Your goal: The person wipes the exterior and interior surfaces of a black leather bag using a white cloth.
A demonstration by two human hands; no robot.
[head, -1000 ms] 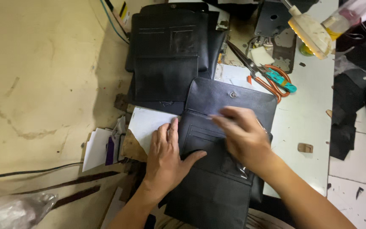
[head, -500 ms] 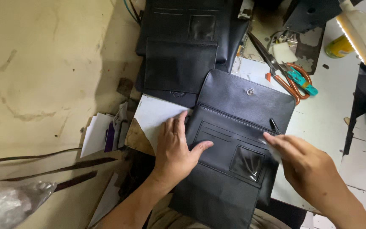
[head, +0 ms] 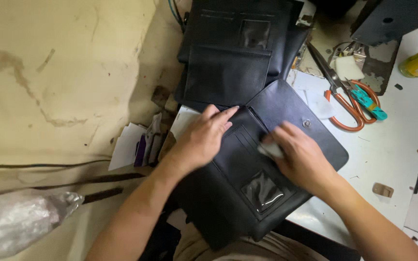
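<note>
Black leather wallet (head: 247, 169), open under both hands on white surface (head: 388, 145). Left hand (head: 201, 140) flat, holding nothing; right hand (head: 301, 159) pinching pale cloth (head: 271, 149). Beyond right hand: orange-handled scissors (head: 349, 99). Left: beige wall (head: 59, 72).

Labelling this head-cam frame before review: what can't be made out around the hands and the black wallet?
- Pale thing under the right hand: motion-blurred and mostly covered by the fingers; kind unclear.
- Black wallet, left part: hidden by the left hand.
- Wallet's near end: in shadow below the table edge.
- Stack of black pieces: cut off by the top edge.
- Yellow container: cut by the right edge.
- Scissors: fully visible.
</note>
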